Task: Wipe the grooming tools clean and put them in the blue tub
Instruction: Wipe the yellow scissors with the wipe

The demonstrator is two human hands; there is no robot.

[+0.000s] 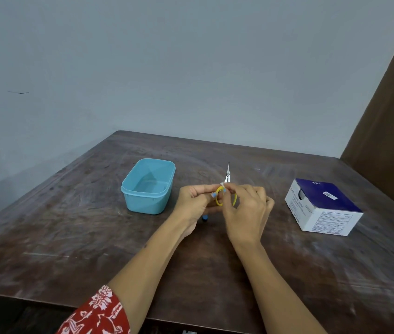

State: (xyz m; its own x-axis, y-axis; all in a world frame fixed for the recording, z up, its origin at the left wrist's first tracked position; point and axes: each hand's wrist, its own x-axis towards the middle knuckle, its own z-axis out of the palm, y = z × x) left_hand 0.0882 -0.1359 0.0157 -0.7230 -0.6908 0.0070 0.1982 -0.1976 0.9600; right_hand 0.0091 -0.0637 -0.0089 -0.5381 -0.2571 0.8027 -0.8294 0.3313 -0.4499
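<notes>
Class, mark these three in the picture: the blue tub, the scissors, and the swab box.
blue tub (128,189): head view, on its near left rim.
scissors (227,173): head view, on the metal blades above the hands.
swab box (331,197): head view, on its dark blue top.

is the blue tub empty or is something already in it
Empty: the blue tub shows only its bare floor; the scissors are held in both hands beside it.

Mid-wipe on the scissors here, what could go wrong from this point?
The scissors have bare pointed blades aimed away while the right hand rubs a small white wipe near the pivot; a slip could nick fingers. The left hand has only a grip on the yellow loops, so they could twist or drop short of the blue tub.
</notes>
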